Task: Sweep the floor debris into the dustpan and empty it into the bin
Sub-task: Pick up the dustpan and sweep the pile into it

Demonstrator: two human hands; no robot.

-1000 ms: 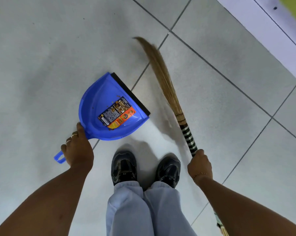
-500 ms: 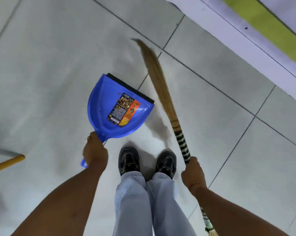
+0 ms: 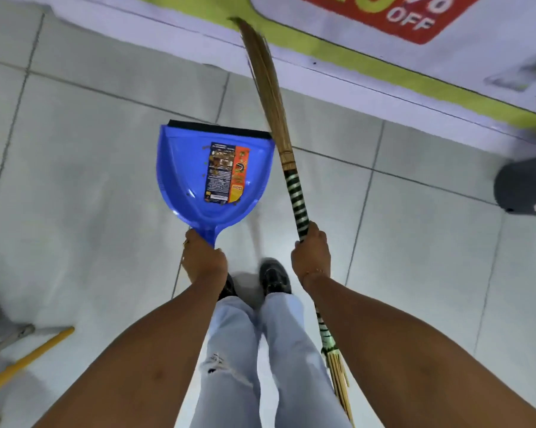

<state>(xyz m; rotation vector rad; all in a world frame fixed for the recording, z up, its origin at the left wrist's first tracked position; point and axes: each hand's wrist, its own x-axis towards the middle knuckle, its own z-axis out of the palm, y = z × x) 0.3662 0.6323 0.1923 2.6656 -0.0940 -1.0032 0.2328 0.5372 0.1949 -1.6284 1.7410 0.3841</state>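
So the floor (image 3: 100,186) is pale grey tile with dark grout lines, and along the far edge runs a white and green banner (image 3: 368,72) with a red patch that reads "OFF".

Biggest things in shot are the two bare forearms coming up from the bottom edge, with light blue jeans (image 3: 260,359) between them and a pair of black shoes (image 3: 274,278) planted on the tile.

The blue dustpan (image 3: 186,168) is held out in front of the feet, black rubber lip pointing at the banner, sticker label face up in the scoop. A few tiny brown specks sit around the label, too small to say what they are. Can't tell if the pan touches the floor or hangs just above it.

Right beside it, nearly touching its right corner, is the broom (image 3: 265,84), a bundle of brown straw whose tip reaches over the banner edge, with a black and white striped handle running back past the right leg.

Left hand (image 3: 203,261): grip fully closed around the dustpan's handle. Right hand (image 3: 311,253): grip fully closed around the striped part of the broom.

Near the left edge lies a yellow stick (image 3: 29,356) on the floor, and at the right edge there's a blurry dark cap (image 3: 523,186).
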